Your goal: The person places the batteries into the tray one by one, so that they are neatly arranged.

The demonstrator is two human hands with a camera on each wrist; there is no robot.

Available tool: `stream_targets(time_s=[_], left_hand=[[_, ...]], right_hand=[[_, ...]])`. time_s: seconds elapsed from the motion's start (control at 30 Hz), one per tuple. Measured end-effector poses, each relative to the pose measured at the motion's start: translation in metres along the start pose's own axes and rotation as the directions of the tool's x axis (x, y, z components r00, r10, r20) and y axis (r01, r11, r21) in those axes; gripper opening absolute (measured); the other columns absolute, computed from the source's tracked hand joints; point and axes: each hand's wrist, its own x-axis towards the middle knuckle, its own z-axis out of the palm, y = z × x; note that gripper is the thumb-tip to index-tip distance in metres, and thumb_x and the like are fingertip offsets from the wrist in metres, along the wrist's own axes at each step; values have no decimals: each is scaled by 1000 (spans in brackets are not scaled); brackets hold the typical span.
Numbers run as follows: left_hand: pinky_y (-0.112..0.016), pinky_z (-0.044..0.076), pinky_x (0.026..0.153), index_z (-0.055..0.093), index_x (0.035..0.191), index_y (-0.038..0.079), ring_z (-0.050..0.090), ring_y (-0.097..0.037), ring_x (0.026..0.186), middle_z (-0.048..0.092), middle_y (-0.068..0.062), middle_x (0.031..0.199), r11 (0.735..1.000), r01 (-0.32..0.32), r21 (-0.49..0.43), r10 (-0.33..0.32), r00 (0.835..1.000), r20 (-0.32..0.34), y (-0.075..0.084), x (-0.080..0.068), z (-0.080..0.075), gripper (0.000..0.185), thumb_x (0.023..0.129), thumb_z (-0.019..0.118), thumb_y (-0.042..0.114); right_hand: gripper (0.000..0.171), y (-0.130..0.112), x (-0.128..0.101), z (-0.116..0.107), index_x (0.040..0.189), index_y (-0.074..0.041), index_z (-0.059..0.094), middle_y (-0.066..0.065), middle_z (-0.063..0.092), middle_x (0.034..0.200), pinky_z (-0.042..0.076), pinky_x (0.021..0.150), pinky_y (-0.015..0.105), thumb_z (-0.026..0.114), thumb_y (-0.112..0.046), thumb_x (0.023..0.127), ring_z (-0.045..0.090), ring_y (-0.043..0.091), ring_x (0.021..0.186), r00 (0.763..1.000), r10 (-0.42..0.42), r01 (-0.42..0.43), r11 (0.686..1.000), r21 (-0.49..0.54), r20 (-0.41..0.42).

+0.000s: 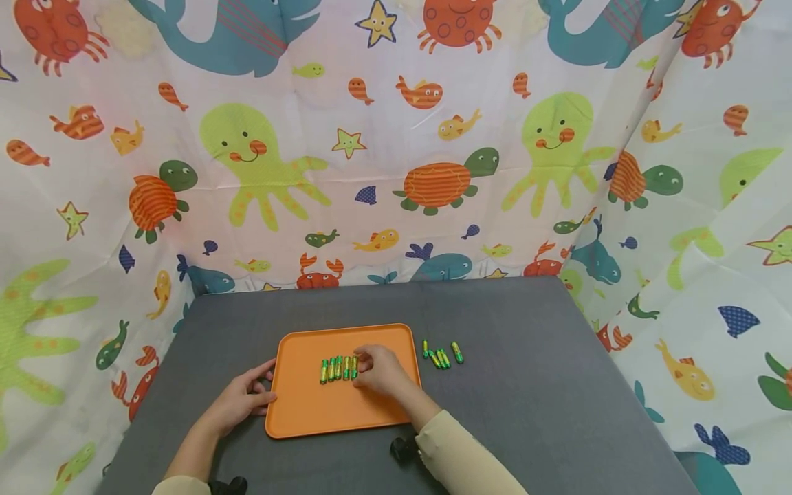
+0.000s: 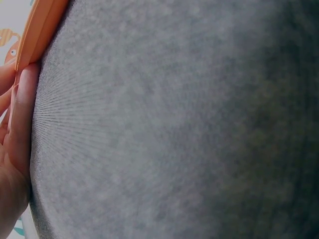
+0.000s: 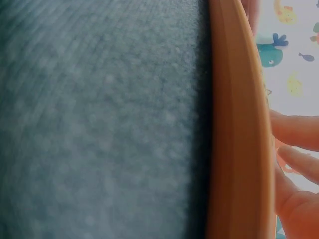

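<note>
An orange tray [image 1: 315, 414] lies on the grey table, slightly tilted in the head view. Its left rim is gripped by my left hand [image 1: 238, 402], the fingertips meeting the edge in the left wrist view. Several green-and-gold batteries [image 1: 331, 369] stand side by side in a row on the tray. At the row's right end, my right hand [image 1: 381, 373] pinches a battery [image 1: 355, 368] by its two ends, thumb at the near end and finger at the far end. In the right wrist view the tray's wall hides the batteries.
Several more batteries [image 1: 441, 359] lie loose on the grey table [image 1: 526, 399], just right of the tray. A curtain printed with sea animals [image 1: 371, 192] hangs behind the table and along both sides. Black wrist devices [image 1: 403, 449] sit below the sleeves.
</note>
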Motion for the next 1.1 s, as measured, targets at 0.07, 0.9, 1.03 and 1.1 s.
stream_targets(time_s=[0.07,0.9,1.03,1.1], left_hand=[[-37,60,71,35,158,16,57,-24,87,50,-14,122,1000,-12,-1,12,1000,9,0,0,-1,79,90,76,13],[-37,60,70,35,158,15,58,-23,87,49,-14,125,1000,-24,-11,24,1000,11,-5,1,-2,81,89,77,15],[-37,61,70,36,157,14,59,-23,87,48,-14,126,1000,-27,-9,27,1000,5,-5,2,-2,81,88,78,14],[-37,61,70,36,157,14,58,-23,87,48,-14,127,999,-30,-10,30,1000,4,-5,3,-1,81,88,78,14]], right_hand=[[64,0,-2,-1,135,-8,63,9,67,117,55,75,31,87,-3,76,62,14,89,1000,4,-4,1000,8,-3],[59,1,-27,-63,136,-12,62,14,65,125,55,71,32,83,-4,82,63,29,101,985,-87,88,996,5,-149],[58,3,-33,-73,137,-13,62,10,65,126,56,73,33,82,-6,83,64,29,102,979,-79,80,997,-3,-185],[57,4,-37,-79,137,-15,62,10,65,126,55,74,33,82,-6,83,64,29,102,976,-73,75,997,2,-205]])
